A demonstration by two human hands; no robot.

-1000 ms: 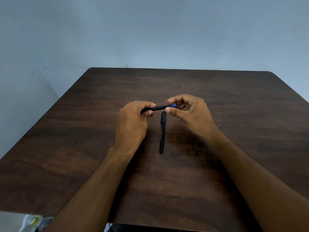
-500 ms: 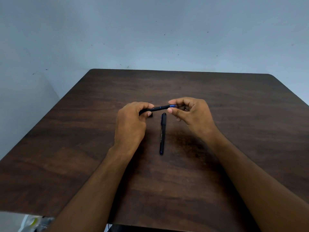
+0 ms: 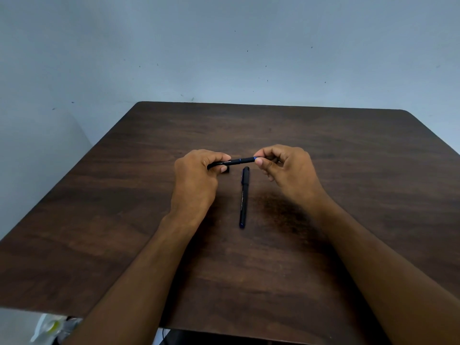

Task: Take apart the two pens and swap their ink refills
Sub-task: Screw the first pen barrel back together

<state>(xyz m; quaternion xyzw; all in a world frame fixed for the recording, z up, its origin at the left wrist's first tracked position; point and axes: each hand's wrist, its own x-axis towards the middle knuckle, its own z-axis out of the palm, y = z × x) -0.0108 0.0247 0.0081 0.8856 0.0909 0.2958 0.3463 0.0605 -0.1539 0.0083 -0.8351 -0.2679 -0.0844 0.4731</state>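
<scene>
A black pen with blue trim [image 3: 239,161] is held level above the dark wooden table [image 3: 348,170], between both hands. My left hand [image 3: 196,180] grips its left end, and my right hand [image 3: 286,168] pinches its right end with thumb and fingers; both ends are hidden by the fingers. A second black pen [image 3: 244,196] with its cap on lies on the table just below the held one, pointing away from me. A small dark piece [image 3: 226,170] shows on the table under my left thumb; what it is cannot be told.
The table's far edge meets a pale blue-grey wall [image 3: 224,58]. Below the table's near left corner sits a crumpled plastic bag [image 3: 49,327] on the floor.
Both hands have kept their grip on the pen and held it almost in place. My left thumb has shifted slightly along the barrel. The pen on the table has not moved.
</scene>
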